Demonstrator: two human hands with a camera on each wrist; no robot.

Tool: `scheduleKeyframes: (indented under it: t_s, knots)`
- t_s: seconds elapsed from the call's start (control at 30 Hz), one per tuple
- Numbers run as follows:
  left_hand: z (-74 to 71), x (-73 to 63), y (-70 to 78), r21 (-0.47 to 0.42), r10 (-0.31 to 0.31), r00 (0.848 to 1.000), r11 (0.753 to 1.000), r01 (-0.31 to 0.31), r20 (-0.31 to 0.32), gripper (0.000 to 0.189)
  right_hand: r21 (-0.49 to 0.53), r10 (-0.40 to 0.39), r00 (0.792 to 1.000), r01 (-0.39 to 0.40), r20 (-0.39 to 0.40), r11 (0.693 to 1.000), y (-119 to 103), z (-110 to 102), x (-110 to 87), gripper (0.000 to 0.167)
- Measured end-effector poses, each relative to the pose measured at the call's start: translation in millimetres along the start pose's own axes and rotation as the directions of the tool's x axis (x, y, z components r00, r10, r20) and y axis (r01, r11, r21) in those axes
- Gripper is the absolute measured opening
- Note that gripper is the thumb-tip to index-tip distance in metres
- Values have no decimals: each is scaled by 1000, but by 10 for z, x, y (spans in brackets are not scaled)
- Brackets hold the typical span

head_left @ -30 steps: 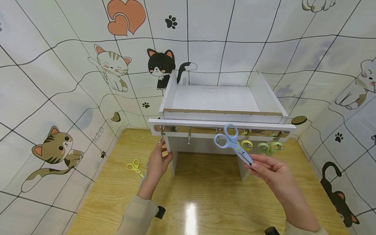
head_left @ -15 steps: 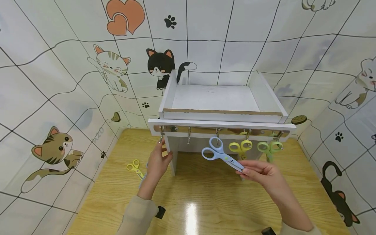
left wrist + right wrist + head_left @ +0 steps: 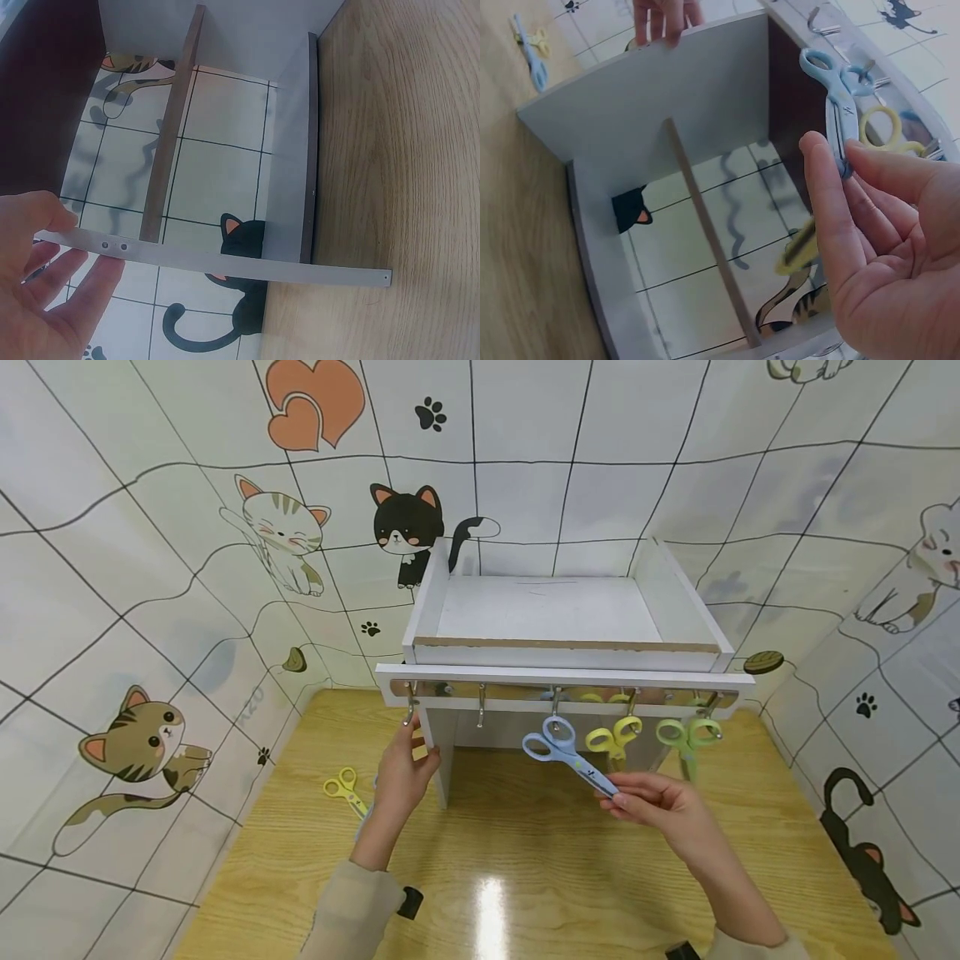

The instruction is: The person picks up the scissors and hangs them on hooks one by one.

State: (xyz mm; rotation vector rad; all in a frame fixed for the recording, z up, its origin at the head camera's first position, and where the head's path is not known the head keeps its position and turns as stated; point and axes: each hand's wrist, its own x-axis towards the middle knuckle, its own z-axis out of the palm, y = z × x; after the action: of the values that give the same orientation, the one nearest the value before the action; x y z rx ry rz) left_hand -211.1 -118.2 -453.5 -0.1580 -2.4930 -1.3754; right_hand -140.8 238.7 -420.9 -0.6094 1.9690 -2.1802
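My right hand point(image 3: 667, 814) pinches light-blue scissors point(image 3: 576, 762) near the blade tip, handle rings pointing up and left. One ring overlaps the middle metal hook point(image 3: 556, 697) on the front rail; whether the hook passes through it, I cannot tell. My left hand point(image 3: 401, 777) grips the left side panel of the white shelf point(image 3: 566, 657), with thumb and fingers on both sides of the panel edge point(image 3: 225, 262) in the left wrist view. Yellow scissors point(image 3: 617, 739) and green scissors point(image 3: 688, 739) hang by their rings from hooks to the right.
On the wooden table point(image 3: 480, 860), left of the shelf, lie yellow scissors point(image 3: 345, 786) and blue scissors point(image 3: 534, 60), the latter mostly behind my left wrist in the head view. Two hooks on the rail's left, such as the second hook point(image 3: 482, 703), hold nothing. Cat-print walls point(image 3: 225, 610) surround the table.
My right hand has moved left and down with the blue scissors, bringing their rings from above the rail to the middle hook, then slightly right. The left hand stays on the panel.
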Motion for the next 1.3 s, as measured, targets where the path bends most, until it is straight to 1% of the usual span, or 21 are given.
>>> scheduleKeyframes:
  t_s: [0.07,0.17,0.37,0.43,0.5,0.53,0.57,0.6,0.67,0.73,0.77,0.8,0.83,0.87,0.93,1.0,1.1,1.17,1.2,1.27,1.3]
  knots:
    - [5,0,-4,4,10,1000,1000,-10,-8,52,-10,-4,1000,4,11,1000,35,-15,-4,32]
    - [3,-2,-1,-2,9,1000,1000,-9,-3,52,-48,18,1000,-18,16,999,74,-44,-20,26]
    - [-9,-4,14,-16,-25,999,1000,25,23,52,-107,79,995,-72,55,992,145,-160,-80,26]
    - [-12,-4,15,-17,-33,999,999,34,28,51,-165,111,993,-103,41,981,180,-207,-103,26]
    - [-14,-1,15,-21,-38,999,999,39,32,51,-251,156,988,-154,-13,956,214,-249,-126,30]
    - [-14,1,14,-22,-39,999,999,39,34,51,-305,181,982,-189,-55,933,230,-269,-138,32]
    - [-15,4,14,-24,-45,998,999,46,36,51,-369,203,973,-228,-106,901,248,-288,-145,34]
    - [-16,6,15,-26,-44,998,999,45,38,52,-438,228,960,-276,-161,855,265,-307,-151,35]
    - [-16,11,17,-27,-43,998,999,44,38,52,-557,261,927,-371,-269,743,309,-344,-158,38]
    - [-17,11,14,-23,-44,998,999,45,37,53,-633,278,892,-449,-357,631,367,-384,-155,43]
    - [-16,11,8,-19,-48,998,999,48,37,53,-654,280,879,-475,-387,588,402,-403,-151,47]
    - [-15,9,4,-15,-52,998,998,53,39,54,-664,275,872,-487,-405,567,441,-420,-149,50]
    - [-12,10,5,-13,-59,997,998,59,42,54,-663,266,868,-493,-419,563,475,-440,-146,53]
    - [-9,8,4,-11,-60,997,998,60,45,55,-659,252,870,-488,-425,572,511,-458,-140,55]
    - [-14,4,-2,-10,-65,996,998,65,56,56,-657,210,881,-458,-423,599,583,-480,-120,56]
    - [-35,4,-11,-22,-74,995,997,76,74,56,-650,165,897,-413,-409,638,651,-487,-88,55]
    - [-93,-7,-58,-43,-84,991,995,89,108,55,-650,106,912,-361,-397,668,735,-476,-32,53]
    - [-140,-21,-119,-47,-99,985,993,106,138,51,-660,74,914,-342,-399,669,779,-462,-6,51]
    - [-164,-33,-157,-41,-102,984,993,109,149,48,-672,51,914,-333,-402,662,798,-454,5,49]
    - [-219,-58,-243,-21,-117,980,992,122,163,44,-708,7,914,-320,-407,630,823,-435,21,44]
    - [-248,-72,-290,0,-125,978,992,127,168,42,-735,-20,913,-315,-408,600,836,-422,31,41]
